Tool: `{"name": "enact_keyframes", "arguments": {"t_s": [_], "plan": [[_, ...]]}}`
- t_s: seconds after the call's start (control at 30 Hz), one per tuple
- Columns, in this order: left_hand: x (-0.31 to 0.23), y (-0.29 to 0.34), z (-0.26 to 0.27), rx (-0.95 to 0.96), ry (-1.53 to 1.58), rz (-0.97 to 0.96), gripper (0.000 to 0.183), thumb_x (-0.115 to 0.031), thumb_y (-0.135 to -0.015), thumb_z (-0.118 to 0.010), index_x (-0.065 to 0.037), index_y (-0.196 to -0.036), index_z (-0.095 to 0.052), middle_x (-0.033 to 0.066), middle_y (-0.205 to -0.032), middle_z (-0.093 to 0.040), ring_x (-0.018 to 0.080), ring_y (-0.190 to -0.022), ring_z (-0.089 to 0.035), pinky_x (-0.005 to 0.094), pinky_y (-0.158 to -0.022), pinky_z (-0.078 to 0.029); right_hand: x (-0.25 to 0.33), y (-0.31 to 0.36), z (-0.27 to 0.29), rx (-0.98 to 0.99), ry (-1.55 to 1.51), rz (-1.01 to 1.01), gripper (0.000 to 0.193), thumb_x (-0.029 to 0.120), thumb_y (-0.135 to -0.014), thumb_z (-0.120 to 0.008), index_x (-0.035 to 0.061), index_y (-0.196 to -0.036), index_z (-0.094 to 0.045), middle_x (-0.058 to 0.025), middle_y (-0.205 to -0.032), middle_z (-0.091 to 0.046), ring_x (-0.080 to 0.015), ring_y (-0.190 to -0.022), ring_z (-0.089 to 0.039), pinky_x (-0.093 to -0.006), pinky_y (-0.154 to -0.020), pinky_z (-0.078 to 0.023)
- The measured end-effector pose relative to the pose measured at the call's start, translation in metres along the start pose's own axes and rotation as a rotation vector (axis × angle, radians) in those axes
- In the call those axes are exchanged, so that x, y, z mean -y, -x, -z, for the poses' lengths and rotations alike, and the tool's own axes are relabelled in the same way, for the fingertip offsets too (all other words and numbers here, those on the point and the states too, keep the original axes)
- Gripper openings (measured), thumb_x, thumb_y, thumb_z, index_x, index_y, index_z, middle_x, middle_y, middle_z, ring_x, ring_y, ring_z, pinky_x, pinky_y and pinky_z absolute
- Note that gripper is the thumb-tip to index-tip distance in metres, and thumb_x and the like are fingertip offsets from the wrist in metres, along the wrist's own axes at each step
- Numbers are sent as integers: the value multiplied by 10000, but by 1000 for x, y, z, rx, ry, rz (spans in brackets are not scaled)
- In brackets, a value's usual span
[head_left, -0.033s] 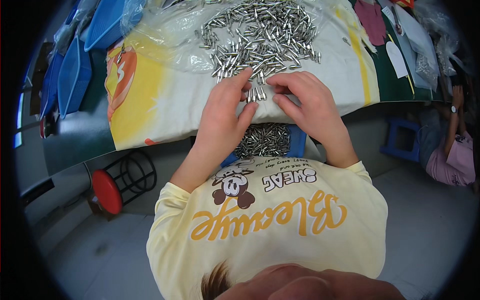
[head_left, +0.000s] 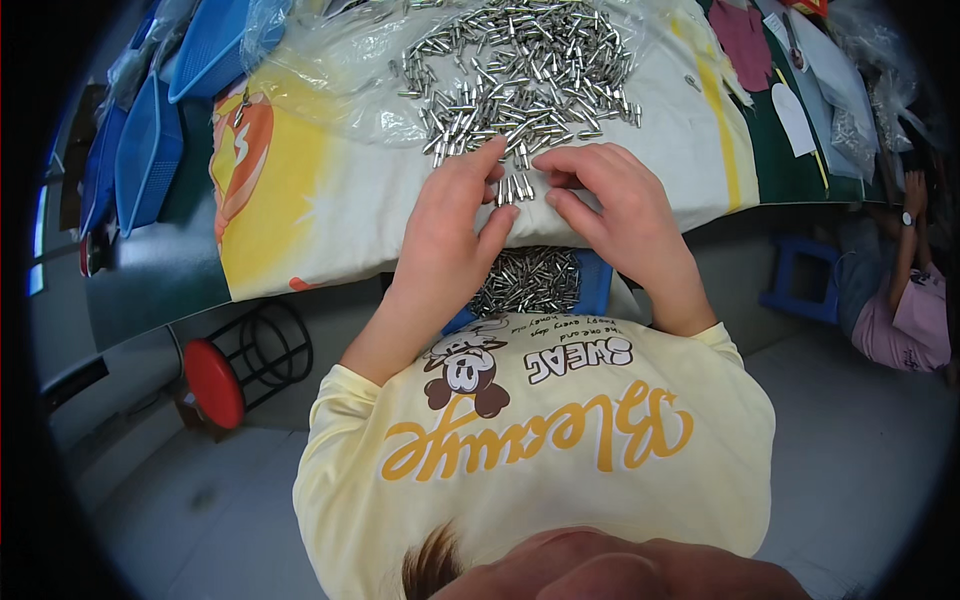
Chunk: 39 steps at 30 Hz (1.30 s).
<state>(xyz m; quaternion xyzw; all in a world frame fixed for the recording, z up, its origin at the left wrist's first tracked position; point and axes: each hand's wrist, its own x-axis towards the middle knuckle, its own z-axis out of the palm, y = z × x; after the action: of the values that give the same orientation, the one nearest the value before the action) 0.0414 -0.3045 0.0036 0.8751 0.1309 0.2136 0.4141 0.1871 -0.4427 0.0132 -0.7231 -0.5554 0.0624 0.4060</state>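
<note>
A loose pile of small shiny metal pins with pointed ends (head_left: 530, 75) lies on the cloth-covered table in front of me. At its near side, a short row of the same metal pins (head_left: 513, 190) sits between my hands. My left hand (head_left: 452, 210) is at the left of this row, its thumb apart from the index finger and near the row's end. Opposite it, my right hand (head_left: 615, 195) has thumb and index finger spread, other fingers curled. Neither hand visibly holds a pin. Below the table edge, a blue bin (head_left: 600, 287) holds many metal pins.
Blue plastic baskets (head_left: 150, 150) stand at the left. Clear plastic sheeting (head_left: 320, 85) lies beside the pile. A red-topped stool (head_left: 213, 383) is at lower left, a blue stool (head_left: 803, 280) at right. Another person in pink (head_left: 918, 320) is at the far right.
</note>
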Motion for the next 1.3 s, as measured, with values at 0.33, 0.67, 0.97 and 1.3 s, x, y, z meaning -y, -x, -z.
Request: {"name": "enact_keyframes", "arguments": {"t_s": [0.33,0.67,0.97,1.3], "plan": [[-5,4,2,-31,45,26,643,84,-755,-690,-42,-1349,-478,87,-1094,-569,148,-864,-565,269,-779,-492,-3,-3,-1,-30,-4,28,279,15,-801,-672,60,-1075,-648,-74,-907,-660,-234,-836,-631,-332,-729,-515],[-1,7,12,-52,73,51,563,65,-804,-645,-12,-1332,-464,120,-1078,-599,199,-850,-594,310,-776,-513,6,-8,-13,-10,-70,21,178,85,-835,-650,79,-1011,-628,-68,-935,-666,-272,-853,-618,-381,-756,-497],[-2,5,3,-41,104,134,621,14,-789,-698,-22,-1356,-448,86,-1010,-652,227,-895,-611,323,-789,-510,6,-12,-15,32,-42,-15,189,109,-774,-715,59,-951,-670,-62,-828,-642,-245,-777,-615,-357,-700,-491],[9,10,-2,-88,210,95,716,104,-770,-699,-10,-1409,-395,82,-1010,-627,137,-939,-616,265,-826,-516,6,-13,-18,5,-90,-6,208,96,-742,-750,63,-934,-678,-56,-843,-656,-216,-781,-630,-321,-683,-501]]}}
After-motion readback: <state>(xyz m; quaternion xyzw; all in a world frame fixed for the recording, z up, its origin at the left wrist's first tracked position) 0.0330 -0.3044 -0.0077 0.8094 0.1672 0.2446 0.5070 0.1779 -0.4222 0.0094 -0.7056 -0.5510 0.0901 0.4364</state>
